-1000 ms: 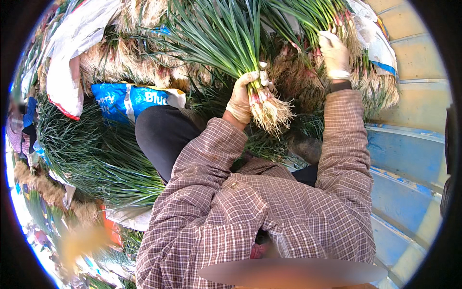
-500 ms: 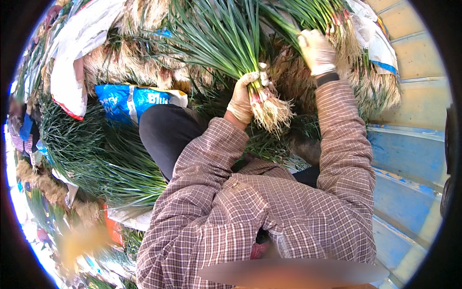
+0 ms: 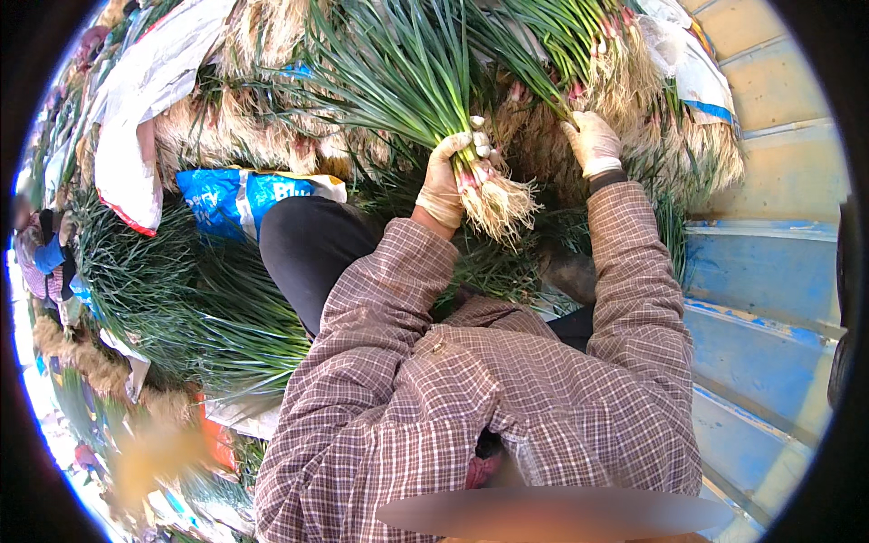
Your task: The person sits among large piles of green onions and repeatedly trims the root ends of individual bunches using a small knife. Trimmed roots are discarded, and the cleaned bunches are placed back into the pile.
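Note:
My left hand (image 3: 444, 185), in a pale glove, is closed round a thick bunch of green garlic (image 3: 439, 86) just above the bulbs. Its long green leaves fan away toward the far left. The pinkish bulbs and shaggy pale roots (image 3: 496, 199) hang out past my fingers on the right. My right hand (image 3: 593, 143), gloved too, pinches a few more stalks (image 3: 534, 81) near their root end, with the leaves stretching far and left. These lie beside a heap of loose green garlic (image 3: 579, 41). The grip of the right fingertips is partly hidden.
Piled green garlic (image 3: 208, 290) lies left of my bent knee (image 3: 312, 253). A blue plastic bag (image 3: 213, 199) and a white sack (image 3: 149, 81) rest on the piles. Another person (image 3: 43, 253) is at the far left edge. A blue and yellow metal wall (image 3: 760, 271) runs along the right.
My right hand has come nearer to me, drawing stalks along from the heap. My left hand still holds the bunch, slightly farther left in view.

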Available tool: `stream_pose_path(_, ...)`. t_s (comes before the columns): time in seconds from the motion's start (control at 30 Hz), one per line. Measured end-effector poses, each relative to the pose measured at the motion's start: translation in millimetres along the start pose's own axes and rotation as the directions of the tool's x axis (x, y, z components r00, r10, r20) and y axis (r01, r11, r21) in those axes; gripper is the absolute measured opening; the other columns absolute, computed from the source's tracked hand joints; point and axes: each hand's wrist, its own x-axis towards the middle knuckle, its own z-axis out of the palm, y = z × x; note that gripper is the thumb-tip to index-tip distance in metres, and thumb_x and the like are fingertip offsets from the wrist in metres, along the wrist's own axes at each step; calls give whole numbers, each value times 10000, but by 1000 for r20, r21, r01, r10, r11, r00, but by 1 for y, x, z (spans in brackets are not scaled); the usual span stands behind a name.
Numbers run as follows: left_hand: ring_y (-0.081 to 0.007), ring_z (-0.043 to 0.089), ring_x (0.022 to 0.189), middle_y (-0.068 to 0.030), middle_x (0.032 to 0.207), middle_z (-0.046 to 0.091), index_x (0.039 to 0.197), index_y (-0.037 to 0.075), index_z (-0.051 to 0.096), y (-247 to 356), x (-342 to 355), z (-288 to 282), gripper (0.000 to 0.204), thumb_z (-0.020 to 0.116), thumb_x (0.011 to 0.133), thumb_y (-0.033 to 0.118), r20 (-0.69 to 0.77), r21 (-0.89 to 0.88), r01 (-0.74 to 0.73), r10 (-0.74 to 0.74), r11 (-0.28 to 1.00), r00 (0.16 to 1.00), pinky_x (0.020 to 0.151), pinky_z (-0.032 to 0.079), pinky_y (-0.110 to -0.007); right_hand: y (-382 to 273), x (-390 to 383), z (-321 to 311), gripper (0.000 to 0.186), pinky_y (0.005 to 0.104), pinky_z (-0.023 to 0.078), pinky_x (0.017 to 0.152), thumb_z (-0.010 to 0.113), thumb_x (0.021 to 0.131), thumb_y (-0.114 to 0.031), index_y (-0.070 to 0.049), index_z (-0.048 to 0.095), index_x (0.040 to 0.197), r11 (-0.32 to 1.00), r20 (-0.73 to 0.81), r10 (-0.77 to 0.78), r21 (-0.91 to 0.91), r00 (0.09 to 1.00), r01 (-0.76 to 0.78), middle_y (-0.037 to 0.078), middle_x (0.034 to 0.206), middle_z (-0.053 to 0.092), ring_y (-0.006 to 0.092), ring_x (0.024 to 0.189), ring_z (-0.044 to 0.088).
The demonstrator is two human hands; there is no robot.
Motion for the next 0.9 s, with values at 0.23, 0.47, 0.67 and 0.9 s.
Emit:
stream_pose_path(0.23, -200, 613, 743, -65, 841, 610, 1172, 13, 537, -3, 0, -4, 381, 622, 820, 131, -7, -13, 42, -42, 999, 999, 660, 553, -350, 14, 10, -39, 189, 193, 439, 507, 630, 921, -263, -84, 665, 968, -94, 335, 219, 942, 916, -322, -5, 795, 641, 63, 605, 551)
stream_pose_path(0.47, -201, 628, 834, -164, 1171, 621, 1125, 40, 580, -20, 6, 5, 329, 626, 818, 148, 37, 61, 75, -78, 995, 996, 682, 561, -378, -49, -26, -45, 194, 190, 442, 508, 603, 939, -220, -41, 638, 1004, 197, 256, 46, 945, 966, -260, 28, 776, 644, 61, 584, 550)
stream_pose_path(0.67, -300, 644, 796, -165, 1001, 639, 1181, 34, 549, -23, 8, -1, 391, 635, 833, 190, 15, 45, 59, -59, 997, 998, 666, 584, -425, -75, -65, -46, 192, 190, 449, 553, 600, 941, -211, -36, 628, 1015, 385, 118, 171, 906, 978, -176, 7, 779, 640, 66, 633, 567)
stream_pose_path(0.9, -296, 624, 978, -166, 1171, 594, 1202, 17, 532, -16, 8, -5, 383, 609, 838, 107, 192, -25, 65, -59, 998, 980, 815, 550, -403, 98, -168, -74, 199, 253, 397, 546, 542, 956, -246, -56, 599, 967, 584, -199, 452, 803, 870, -120, 26, 761, 602, 105, 614, 511)
